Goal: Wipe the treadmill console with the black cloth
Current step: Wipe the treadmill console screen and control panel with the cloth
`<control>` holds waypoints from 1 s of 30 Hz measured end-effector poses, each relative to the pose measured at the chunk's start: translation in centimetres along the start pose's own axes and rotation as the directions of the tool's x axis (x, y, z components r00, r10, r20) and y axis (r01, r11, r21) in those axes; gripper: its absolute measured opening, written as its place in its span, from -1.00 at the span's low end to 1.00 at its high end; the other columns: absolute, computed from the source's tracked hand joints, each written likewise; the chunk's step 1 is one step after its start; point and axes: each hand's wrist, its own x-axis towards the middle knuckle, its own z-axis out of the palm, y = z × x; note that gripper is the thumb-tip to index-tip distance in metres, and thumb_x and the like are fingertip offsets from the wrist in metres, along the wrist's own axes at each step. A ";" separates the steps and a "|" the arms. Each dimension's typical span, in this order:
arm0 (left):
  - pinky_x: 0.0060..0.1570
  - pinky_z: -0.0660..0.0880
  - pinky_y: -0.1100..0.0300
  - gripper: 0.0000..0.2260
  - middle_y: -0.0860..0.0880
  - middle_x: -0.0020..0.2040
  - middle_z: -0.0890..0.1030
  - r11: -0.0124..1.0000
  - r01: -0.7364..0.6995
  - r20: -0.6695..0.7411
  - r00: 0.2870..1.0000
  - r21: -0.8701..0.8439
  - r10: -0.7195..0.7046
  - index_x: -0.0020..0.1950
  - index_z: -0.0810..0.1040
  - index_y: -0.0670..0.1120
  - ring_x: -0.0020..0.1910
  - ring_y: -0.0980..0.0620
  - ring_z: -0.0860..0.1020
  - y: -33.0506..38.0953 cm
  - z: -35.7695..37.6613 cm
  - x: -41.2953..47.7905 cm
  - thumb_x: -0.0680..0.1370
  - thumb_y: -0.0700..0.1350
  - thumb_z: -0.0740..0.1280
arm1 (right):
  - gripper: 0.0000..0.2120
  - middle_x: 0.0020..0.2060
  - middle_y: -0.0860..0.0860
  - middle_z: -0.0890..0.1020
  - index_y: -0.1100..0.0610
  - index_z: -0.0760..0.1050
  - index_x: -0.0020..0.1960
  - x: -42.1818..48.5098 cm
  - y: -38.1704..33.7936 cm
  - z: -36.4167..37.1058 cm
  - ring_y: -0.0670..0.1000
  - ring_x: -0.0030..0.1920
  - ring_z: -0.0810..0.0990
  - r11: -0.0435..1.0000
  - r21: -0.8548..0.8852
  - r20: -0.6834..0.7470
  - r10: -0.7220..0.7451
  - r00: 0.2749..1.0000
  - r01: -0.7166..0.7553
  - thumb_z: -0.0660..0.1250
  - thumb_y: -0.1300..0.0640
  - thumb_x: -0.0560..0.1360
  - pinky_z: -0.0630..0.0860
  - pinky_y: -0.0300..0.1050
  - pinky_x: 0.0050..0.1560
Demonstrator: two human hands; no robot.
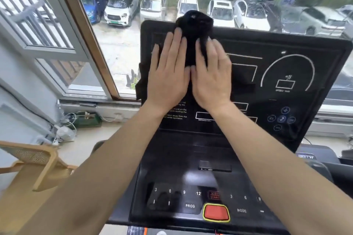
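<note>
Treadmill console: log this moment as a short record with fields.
console: black treadmill console, upright display panel facing the camera
cloth: black cloth, bunched over the panel's top edge, upper left
left hand: left hand flat, pressing the cloth on the panel
right hand: right hand flat beside it, thumbs touching
lower panel: red button untouched, near edge
surroundings: window behind, parked cars outside
</note>
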 end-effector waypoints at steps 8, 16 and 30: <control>0.53 -0.23 -0.01 -0.33 -0.14 0.61 -0.10 0.988 -0.087 0.312 0.949 0.127 0.044 0.60 -0.07 -0.20 0.61 -0.05 -0.22 -0.8 0.9 -11.5 0.66 0.01 0.22 | -0.42 0.54 0.19 0.29 0.20 0.10 0.59 -11.4 -1.6 -0.5 0.18 0.58 0.07 0.982 -0.038 0.447 -0.149 0.882 0.185 0.07 -0.04 0.67 -0.06 0.07 0.57; 0.55 -0.04 -0.14 -0.45 -0.24 0.61 0.10 0.990 -0.021 0.102 0.995 0.142 0.006 0.61 0.06 -0.24 0.60 -0.18 0.06 -1.1 -1.1 2.7 0.70 0.02 0.04 | -0.43 0.60 0.23 0.15 0.23 0.09 0.61 2.0 0.8 -1.8 0.19 0.61 0.05 0.988 -0.062 0.277 -0.123 0.953 0.145 0.00 -0.05 0.71 -0.07 0.09 0.60; 0.53 -0.05 -0.09 -0.39 -0.27 0.60 0.10 0.984 0.024 0.249 0.966 0.176 -0.068 0.60 0.05 -0.27 0.59 -0.19 0.05 -2.1 0.0 -8.9 0.67 0.07 0.09 | -0.36 0.56 0.22 0.26 0.23 0.22 0.57 -4.4 -1.2 -1.2 0.19 0.60 0.10 0.893 -0.044 0.492 -0.370 0.788 0.447 0.02 -0.15 0.65 -0.06 0.08 0.57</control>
